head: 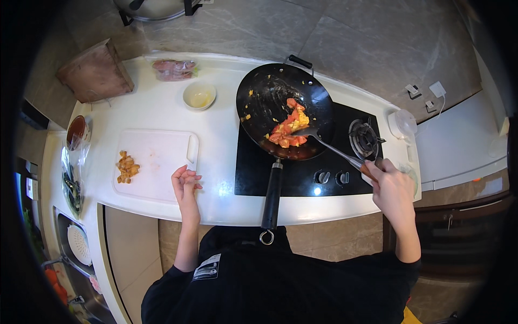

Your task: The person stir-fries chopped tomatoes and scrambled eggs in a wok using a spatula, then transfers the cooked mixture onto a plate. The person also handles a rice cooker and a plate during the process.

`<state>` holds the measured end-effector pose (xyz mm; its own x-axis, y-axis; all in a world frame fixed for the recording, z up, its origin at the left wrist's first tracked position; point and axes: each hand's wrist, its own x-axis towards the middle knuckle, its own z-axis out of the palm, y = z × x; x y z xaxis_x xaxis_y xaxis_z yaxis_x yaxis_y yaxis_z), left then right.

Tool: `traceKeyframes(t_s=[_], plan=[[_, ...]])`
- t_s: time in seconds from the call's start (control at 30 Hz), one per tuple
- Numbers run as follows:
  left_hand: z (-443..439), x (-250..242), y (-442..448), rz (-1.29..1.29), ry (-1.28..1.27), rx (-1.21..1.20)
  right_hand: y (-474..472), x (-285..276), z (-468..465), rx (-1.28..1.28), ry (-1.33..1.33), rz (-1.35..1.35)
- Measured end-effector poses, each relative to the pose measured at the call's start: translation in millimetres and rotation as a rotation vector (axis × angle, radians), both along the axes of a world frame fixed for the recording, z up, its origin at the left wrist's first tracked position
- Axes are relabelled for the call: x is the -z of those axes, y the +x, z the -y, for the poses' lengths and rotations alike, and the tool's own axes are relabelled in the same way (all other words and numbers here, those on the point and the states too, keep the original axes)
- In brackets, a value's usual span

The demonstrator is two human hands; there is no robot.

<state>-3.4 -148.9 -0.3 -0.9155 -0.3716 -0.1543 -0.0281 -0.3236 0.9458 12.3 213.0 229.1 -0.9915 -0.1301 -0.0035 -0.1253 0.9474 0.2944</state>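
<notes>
My right hand grips the wooden handle of a metal wok spatula. The spatula's blade rests among chopped tomato and scrambled egg in the lower right of a black wok. The wok sits on the left side of a black gas hob, its long handle pointing towards me. Empty, with fingers partly curled and apart, my left hand hovers by the right edge of a white cutting board. Small browned chunks of food lie in a pile on the board's left part.
A bare gas burner and two knobs are on the hob's right. Behind the board stand a small bowl, a plastic-wrapped package and a wooden block. A bag of greens lies left, near the sink.
</notes>
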Motion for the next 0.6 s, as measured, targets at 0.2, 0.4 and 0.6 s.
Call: traceKeyframes(t_s=[0.2,0.4,0.6], plan=[[-4.2,-3.3,-3.3,-0.006,0.001,0.070,-27.8,83.4,3.4,0.011,-0.054,-0.082],[1.1,-2.6,4.1,0.028,-0.028,0.016,10.5,24.9,3.5,0.069,-0.060,0.069],[-4.9,-6.5,-3.9,-0.001,-0.023,0.089,-30.7,82.4,2.7,0.072,-0.093,-0.162]])
